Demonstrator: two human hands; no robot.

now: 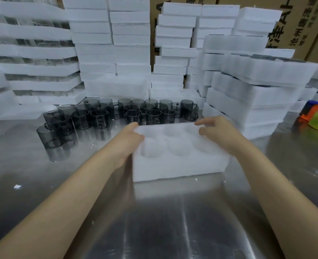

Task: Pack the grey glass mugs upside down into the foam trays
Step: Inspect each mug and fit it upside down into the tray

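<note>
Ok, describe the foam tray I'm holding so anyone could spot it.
On the steel table, in front of the grey glass mugs, a foam tray is held between left hand and right hand. Unlike the stacked trays behind, it lies alone, pockets empty.

We've the foam tray on the table, near-centre, left hand & right hand at its ends. Mugs just behind, towards left; tray stacks far & right; cartons behind those.
</note>
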